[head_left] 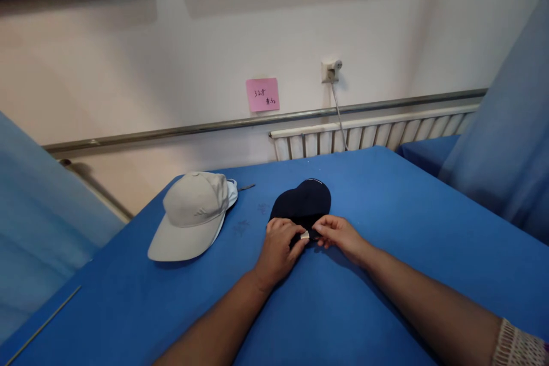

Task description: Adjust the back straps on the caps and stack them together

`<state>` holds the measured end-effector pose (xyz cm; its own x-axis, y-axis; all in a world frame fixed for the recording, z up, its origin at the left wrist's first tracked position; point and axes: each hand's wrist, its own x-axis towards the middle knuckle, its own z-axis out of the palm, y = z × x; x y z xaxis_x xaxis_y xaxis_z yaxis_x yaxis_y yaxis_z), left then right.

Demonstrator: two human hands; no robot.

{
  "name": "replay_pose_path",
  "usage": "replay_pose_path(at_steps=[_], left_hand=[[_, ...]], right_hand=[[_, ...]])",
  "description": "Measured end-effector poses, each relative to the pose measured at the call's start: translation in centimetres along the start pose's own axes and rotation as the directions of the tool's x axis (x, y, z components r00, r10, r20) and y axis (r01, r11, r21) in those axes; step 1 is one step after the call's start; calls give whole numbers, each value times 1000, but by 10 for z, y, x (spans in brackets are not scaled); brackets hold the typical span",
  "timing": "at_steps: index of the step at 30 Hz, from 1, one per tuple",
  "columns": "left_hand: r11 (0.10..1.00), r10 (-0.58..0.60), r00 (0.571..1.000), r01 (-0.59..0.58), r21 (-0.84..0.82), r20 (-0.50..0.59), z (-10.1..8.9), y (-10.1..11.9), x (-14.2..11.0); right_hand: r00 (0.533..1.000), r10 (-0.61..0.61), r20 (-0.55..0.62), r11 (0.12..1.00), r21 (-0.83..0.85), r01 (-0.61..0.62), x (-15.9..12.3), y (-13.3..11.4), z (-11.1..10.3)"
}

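Note:
A dark navy baseball cap [295,202] lies on the blue table cover, its brim pointing away to the upper right and its back strap toward me. My left hand [283,243] is closed on the left part of the strap, beside a small metal buckle [305,235]. Just right of the buckle, my right hand [338,234] pinches the strap between thumb and fingers. To the left sits a light grey cap [193,206], with its brim toward the lower left. Some pale blue material [232,191] shows at that cap's back edge.
The blue-covered table [386,206] stands by a wall with a metal rail [231,124], a radiator [369,134], a socket [330,72] and a pink note [262,95]. Blue curtains [34,223] hang on both sides. A thin rod [45,323] lies at the lower left.

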<state>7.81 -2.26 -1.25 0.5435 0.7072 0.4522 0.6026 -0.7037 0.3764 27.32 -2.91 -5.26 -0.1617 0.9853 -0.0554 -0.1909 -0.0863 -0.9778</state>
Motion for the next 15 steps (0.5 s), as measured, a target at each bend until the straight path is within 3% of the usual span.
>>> replay_pose_path(at_steps=[8, 15], left_hand=[[1000, 1, 999, -1, 9, 36, 1, -3, 1], [1000, -1, 998, 0, 18, 60, -1, -3, 1]], right_hand=[[998, -61, -28, 998, -29, 60, 3, 1, 0], [997, -43, -60, 998, -50, 40, 4, -1, 1]])
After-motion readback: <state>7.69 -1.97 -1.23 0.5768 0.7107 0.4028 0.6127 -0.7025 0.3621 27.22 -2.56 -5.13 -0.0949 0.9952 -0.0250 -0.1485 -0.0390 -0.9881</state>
